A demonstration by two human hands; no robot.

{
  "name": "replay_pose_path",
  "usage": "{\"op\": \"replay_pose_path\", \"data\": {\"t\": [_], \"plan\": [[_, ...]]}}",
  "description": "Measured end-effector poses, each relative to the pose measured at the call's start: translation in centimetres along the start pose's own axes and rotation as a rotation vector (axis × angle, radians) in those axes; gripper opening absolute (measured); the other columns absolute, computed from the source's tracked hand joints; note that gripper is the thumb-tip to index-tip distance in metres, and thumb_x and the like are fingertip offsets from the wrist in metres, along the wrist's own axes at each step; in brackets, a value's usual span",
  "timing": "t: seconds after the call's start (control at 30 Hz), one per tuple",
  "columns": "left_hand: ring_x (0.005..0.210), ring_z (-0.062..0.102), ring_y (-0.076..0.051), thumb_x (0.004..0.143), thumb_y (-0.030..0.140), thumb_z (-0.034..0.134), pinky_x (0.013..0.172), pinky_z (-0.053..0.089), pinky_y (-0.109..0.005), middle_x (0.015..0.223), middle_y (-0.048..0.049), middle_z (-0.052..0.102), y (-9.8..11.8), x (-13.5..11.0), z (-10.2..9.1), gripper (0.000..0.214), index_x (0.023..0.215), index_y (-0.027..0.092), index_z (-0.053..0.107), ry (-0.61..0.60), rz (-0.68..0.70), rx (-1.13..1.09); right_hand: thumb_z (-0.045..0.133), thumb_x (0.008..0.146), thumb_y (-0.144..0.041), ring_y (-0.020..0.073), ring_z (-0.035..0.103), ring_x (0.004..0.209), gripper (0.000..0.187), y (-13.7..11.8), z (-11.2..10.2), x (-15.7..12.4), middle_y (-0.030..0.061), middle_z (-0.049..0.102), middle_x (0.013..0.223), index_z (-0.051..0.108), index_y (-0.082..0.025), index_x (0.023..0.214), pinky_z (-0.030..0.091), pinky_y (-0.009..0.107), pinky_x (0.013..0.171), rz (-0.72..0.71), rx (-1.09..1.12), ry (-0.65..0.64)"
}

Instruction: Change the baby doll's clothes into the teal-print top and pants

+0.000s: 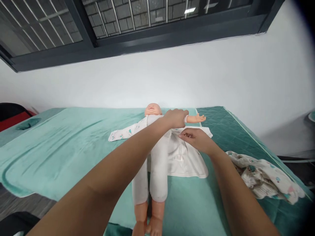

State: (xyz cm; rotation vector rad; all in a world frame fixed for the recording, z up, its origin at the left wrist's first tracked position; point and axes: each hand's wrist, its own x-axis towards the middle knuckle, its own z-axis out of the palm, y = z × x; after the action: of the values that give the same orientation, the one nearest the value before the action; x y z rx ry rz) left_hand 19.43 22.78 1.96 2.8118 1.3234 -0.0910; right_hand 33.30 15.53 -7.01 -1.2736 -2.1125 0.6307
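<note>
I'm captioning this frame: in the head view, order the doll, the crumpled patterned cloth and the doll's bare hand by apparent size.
1. Doll
2. Crumpled patterned cloth
3. Doll's bare hand

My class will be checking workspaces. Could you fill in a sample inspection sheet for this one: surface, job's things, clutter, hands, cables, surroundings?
Surface: light green cover, creased at left; darker quilted cloth at right.
Job's things: doll face up, one arm in a printed sleeve, other forearm bare; shirt spread beside it.
Clutter: crumpled printed cloth at right; black-and-red item at far left.
Hands: left hand closed over the doll's upper arm; right hand at the shirt, grip unclear.
Cables: pale strip at right edge, possibly a cable; cannot tell.
Surroundings: white wall; barred window above.
</note>
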Motion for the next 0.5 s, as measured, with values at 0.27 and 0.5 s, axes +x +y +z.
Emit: {"op": "replay_pose_path", "data": {"t": [0.27,0.5], "plan": [[0.102,0.061,-0.027,0.079,0.032,0.059,0.081,0.045,-0.038,0.107,-0.0079,0.067,-0.3,-1.6,0.8,0.028,0.105,0.023,0.054,0.01,0.081,0.04,0.063,0.087,-0.046,0.0327,0.059,0.107,0.038,0.7,4.3,0.9,0.0177,0.062,0.117,0.063,-0.018,0.112,0.048,0.038,0.074,0.218,-0.419,0.229],[0.101,0.059,-0.026,0.078,0.025,0.058,0.09,0.04,-0.041,0.101,-0.0076,0.069,-0.9,-1.3,1.8,0.024,0.102,0.022,0.055,0.021,0.14,0.114,0.065,0.082,-0.045,0.0265,0.064,0.085,0.023,4.2,2.5,1.0,0.0073,0.068,0.081,0.063,-0.023,0.076,0.048,0.039,0.078,0.365,0.037,0.293]]}}
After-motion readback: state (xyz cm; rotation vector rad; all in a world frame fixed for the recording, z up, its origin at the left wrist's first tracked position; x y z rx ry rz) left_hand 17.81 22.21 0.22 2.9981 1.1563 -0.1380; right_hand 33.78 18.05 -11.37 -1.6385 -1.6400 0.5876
